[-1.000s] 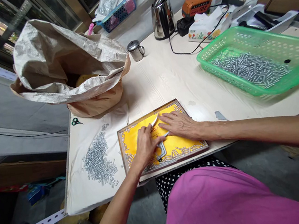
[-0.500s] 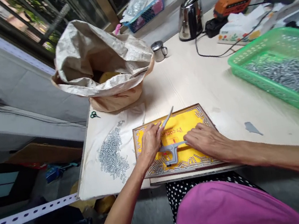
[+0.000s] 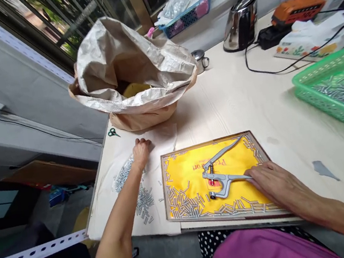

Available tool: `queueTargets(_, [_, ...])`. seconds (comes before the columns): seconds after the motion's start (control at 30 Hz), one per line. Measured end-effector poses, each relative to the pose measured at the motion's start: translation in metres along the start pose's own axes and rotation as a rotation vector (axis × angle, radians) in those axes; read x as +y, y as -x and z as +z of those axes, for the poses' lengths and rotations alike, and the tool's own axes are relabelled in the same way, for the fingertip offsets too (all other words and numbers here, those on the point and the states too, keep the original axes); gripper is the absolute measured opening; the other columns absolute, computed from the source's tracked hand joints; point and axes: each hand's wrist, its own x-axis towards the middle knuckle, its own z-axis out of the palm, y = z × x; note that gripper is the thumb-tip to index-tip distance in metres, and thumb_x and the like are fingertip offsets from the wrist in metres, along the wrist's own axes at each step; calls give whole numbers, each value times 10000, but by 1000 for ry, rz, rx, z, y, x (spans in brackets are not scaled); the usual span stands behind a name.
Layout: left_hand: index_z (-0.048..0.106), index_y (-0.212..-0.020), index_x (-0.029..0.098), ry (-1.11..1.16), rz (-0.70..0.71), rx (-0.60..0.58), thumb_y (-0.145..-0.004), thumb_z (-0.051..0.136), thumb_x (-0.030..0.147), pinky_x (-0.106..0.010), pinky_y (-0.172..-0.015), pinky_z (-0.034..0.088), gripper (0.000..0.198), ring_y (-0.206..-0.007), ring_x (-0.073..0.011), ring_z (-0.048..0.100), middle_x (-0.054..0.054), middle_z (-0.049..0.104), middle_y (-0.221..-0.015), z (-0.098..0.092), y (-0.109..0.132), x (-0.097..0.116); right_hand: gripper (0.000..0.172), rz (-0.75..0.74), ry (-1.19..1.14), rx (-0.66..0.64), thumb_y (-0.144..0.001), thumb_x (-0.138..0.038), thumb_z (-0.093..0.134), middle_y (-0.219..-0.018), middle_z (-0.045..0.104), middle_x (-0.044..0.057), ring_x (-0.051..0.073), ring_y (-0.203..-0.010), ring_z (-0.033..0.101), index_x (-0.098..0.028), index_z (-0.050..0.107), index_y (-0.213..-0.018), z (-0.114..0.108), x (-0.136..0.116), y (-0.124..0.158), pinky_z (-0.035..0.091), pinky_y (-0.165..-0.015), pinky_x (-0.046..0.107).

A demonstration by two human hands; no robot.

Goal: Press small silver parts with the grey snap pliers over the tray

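My right hand (image 3: 271,178) is closed round the end of one handle of grey snap-fastener pliers (image 3: 227,177). The pliers' other handle stands spread away, with a spring at the joint and the jaws apart. They are over a yellow-bottomed tray (image 3: 254,140), which holds many small metal pins (image 3: 186,204) along its edges. My left hand (image 3: 141,153) is at the far end of a pile of similar metal pins (image 3: 144,200) on the white sheet left of the tray. Its fingers are curled together, and whatever they hold is hidden.
A large open sack (image 3: 144,118) stands behind the pile, with green-handled scissors (image 3: 113,132) beside it. To the right is a green basket (image 3: 326,101) of metal pins. A kettle (image 3: 241,19), a metal cup (image 3: 200,61) and an orange charger (image 3: 298,9) stand farther back.
My left hand has let go of the pliers and moved left and away to the pin pile. My right hand keeps hold of the pliers, whose handles are now spread. The view has shifted.
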Motion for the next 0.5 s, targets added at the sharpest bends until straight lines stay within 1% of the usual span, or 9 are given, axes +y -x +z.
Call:
queueTargets(0.07, [738, -1004, 157, -10, 40, -9, -923, 445, 172, -352, -757, 500, 304, -1108, -323, 504, -170, 661, -1019, 5, -5, -3, 216, 1, 29, -4, -1038, -214, 336, -686, 534, -24, 150, -624, 524, -216, 466, -865, -1, -1, -2, 347, -714, 308])
queueTargets(0.17, [717, -946, 117, 13, 33, 28, -915, 451, 185, -371, -791, 494, 276, -1098, -325, 511, -198, 651, -1025, 9, -5, -9, 208, -10, 60, -15, -1037, -215, 333, -697, 562, -17, 149, -628, 535, -207, 479, -889, -5, -1, -5, 350, -710, 303])
queueTargets(0.23, [710, -928, 106, 43, 8, 55, -910, 453, 186, -376, -817, 484, 269, -1091, -321, 521, -207, 654, -1023, 8, -3, -11, 218, -7, 72, -35, -1036, -212, 330, -689, 564, -20, 145, -621, 531, -208, 479, -876, -7, -1, -6, 347, -707, 297])
queueTargets(0.3, [712, -910, 98, 101, -30, 96, -895, 463, 179, -372, -837, 476, 262, -1050, -303, 553, -199, 667, -1004, 2, 4, -9, 241, 5, 84, -76, -1035, -217, 326, -671, 558, -26, 144, -620, 527, -216, 473, -843, -7, -1, -8, 342, -717, 294])
queueTargets(0.37, [718, -893, 103, 231, -90, 142, -874, 494, 192, -352, -816, 480, 242, -941, -263, 605, -161, 690, -945, -7, 16, 1, 263, 20, 84, -143, -1039, -237, 321, -658, 559, -32, 148, -626, 525, -222, 476, -826, -6, -1, -8, 330, -737, 299])
queueTargets(0.4, [721, -891, 112, 330, -120, 145, -862, 515, 211, -335, -781, 487, 230, -861, -235, 624, -131, 701, -897, -13, 24, 9, 268, 29, 74, -181, -1041, -254, 325, -654, 562, -36, 149, -627, 524, -223, 481, -826, -5, -1, -9, 321, -741, 302])
queueTargets(0.43, [724, -888, 125, 442, -147, 132, -846, 541, 236, -316, -735, 491, 218, -775, -207, 631, -98, 707, -841, -20, 35, 18, 268, 36, 60, -220, -1042, -270, 331, -651, 565, -40, 149, -627, 521, -224, 489, -830, -4, -1, -9, 309, -739, 304])
queueTargets(0.5, [731, -886, 150, 680, -157, 37, -810, 595, 287, -282, -639, 484, 207, -635, -164, 616, -47, 703, -741, -32, 60, 42, 244, 30, 41, -275, -1039, -268, 344, -668, 578, -43, 146, -626, 509, -223, 512, -869, -5, 0, -11, 288, -730, 307])
